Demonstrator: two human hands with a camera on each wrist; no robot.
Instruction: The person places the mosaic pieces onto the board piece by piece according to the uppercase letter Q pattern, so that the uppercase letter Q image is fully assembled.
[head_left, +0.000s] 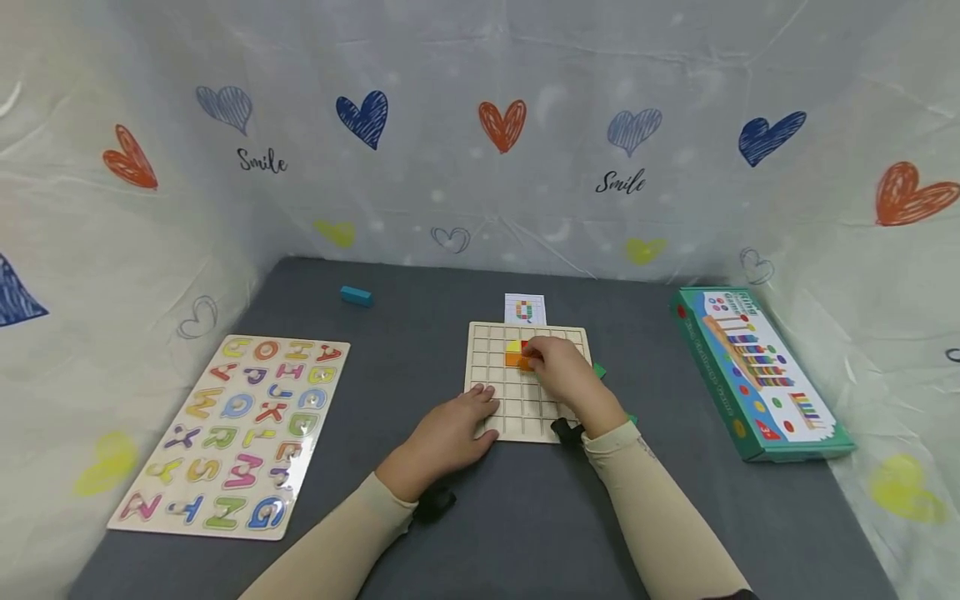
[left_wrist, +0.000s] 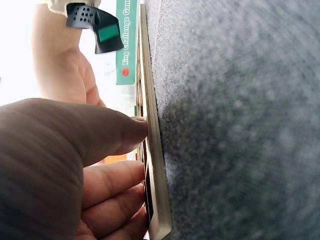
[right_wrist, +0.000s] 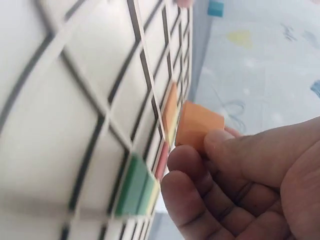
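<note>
A wooden grid board [head_left: 495, 367] lies in the middle of the grey table. My left hand [head_left: 450, 429] rests flat on its near left corner, fingers [left_wrist: 115, 177] pressing the board's edge [left_wrist: 156, 165]. My right hand [head_left: 562, 375] hovers over the board's upper middle and pinches an orange square block [right_wrist: 197, 125] between thumb and fingers [right_wrist: 200, 170], just above the cells. Yellow [head_left: 513, 345], red and orange blocks sit in cells beside the fingertips. In the right wrist view a green block [right_wrist: 132, 185] fills one cell.
An alphabet puzzle board [head_left: 240, 433] lies at the left. A green game box [head_left: 757, 371] lies at the right. A blue block [head_left: 356, 295] sits far left of a small pattern card [head_left: 524, 308] behind the grid. Green blocks [head_left: 600, 371] lie beside my right hand.
</note>
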